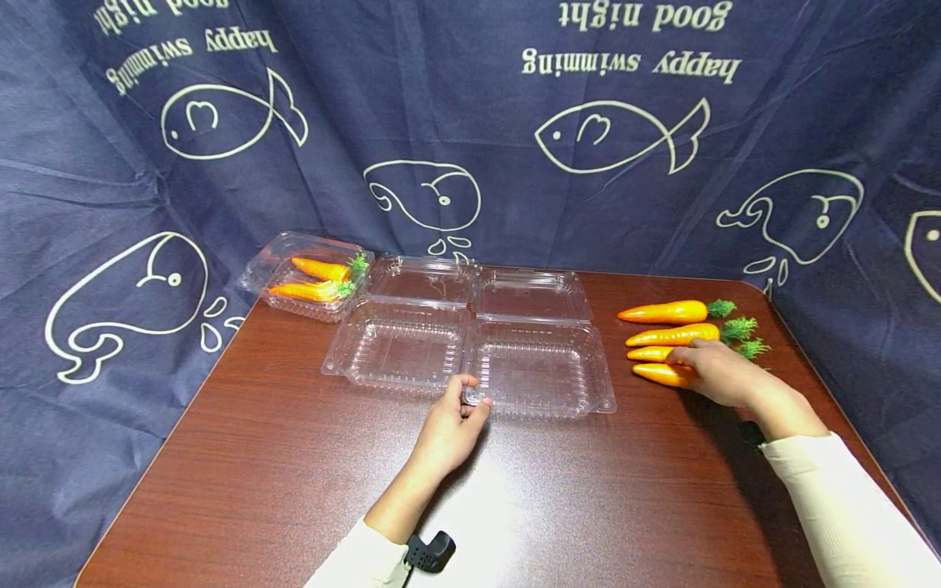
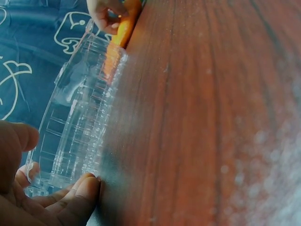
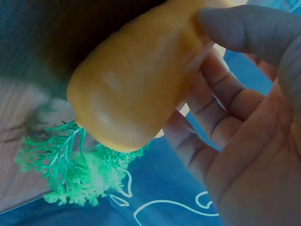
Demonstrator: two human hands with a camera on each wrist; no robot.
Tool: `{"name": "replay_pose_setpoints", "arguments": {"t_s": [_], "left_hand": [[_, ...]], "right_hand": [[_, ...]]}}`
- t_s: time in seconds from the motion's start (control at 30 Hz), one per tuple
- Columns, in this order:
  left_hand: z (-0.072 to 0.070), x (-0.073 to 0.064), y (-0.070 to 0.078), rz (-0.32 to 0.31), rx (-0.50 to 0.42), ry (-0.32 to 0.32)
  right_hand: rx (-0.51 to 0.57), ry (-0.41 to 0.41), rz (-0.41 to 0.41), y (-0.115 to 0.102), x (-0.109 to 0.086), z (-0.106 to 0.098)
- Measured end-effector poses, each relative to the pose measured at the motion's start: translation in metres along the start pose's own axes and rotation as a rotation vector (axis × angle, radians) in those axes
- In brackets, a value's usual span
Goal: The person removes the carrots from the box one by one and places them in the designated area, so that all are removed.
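My left hand (image 1: 450,425) pinches the near left corner of a clear plastic clamshell box (image 1: 537,376), whose lid (image 1: 532,294) lies folded back flat. In the left wrist view, the thumb and fingers (image 2: 87,188) are around the corner of its clear wall (image 2: 77,108). At the right, my right hand (image 1: 724,374) grips the nearest orange carrot (image 1: 657,374) of a row. The right wrist view shows that carrot (image 3: 136,80) close up, thumb on one side and fingers on the other, with green leaves (image 3: 84,169) beyond its thick end.
More carrots (image 1: 669,312) lie just behind the held one. A second clear box (image 1: 404,347) stands open left of the first. At the far left, another clear box (image 1: 294,306) contains orange carrots (image 1: 319,269). A blue patterned cloth (image 1: 500,204) hangs behind the brown table (image 1: 294,465).
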State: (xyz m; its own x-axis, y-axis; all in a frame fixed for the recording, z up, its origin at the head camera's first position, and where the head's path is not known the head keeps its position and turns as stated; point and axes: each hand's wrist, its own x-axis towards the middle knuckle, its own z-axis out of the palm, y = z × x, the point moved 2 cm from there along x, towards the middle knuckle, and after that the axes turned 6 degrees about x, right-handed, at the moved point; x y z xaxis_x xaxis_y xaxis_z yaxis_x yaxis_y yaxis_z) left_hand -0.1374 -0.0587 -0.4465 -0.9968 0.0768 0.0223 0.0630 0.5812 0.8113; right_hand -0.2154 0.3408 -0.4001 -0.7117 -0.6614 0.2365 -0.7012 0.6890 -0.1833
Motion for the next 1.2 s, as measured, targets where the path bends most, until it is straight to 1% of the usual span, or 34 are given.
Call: {"name": "replay_pose_setpoints", "arguments": {"t_s": [0.17,0.37,0.57,0.77,0.97,1.2], "left_hand": [[0.0000,0.0001,0.0001,0.000,0.001,0.001],[0.0001,0.0000,0.0000,-0.002,-0.003,-0.008],[0.0002,-0.0002,-0.0005,0.006,-0.011,-0.018],[0.0000,-0.0002,-0.0004,0.003,-0.011,-0.018],[-0.0002,-0.0007,0.0005,0.010,-0.008,-0.005],[-0.0011,-0.0007,0.0011,0.010,-0.010,-0.002]], "right_hand": [[-0.008,-0.002,0.020,-0.0014,0.0015,0.0002],[-0.006,0.017,0.005,-0.0004,0.0036,0.0014],[-0.002,0.012,0.038,0.0019,0.0054,0.0030],[-0.003,0.057,-0.008,0.0050,0.0070,0.0047],[-0.011,0.032,0.026,0.0058,0.0088,0.0037],[-0.018,0.030,0.036,0.0074,0.0093,0.0045]]}}
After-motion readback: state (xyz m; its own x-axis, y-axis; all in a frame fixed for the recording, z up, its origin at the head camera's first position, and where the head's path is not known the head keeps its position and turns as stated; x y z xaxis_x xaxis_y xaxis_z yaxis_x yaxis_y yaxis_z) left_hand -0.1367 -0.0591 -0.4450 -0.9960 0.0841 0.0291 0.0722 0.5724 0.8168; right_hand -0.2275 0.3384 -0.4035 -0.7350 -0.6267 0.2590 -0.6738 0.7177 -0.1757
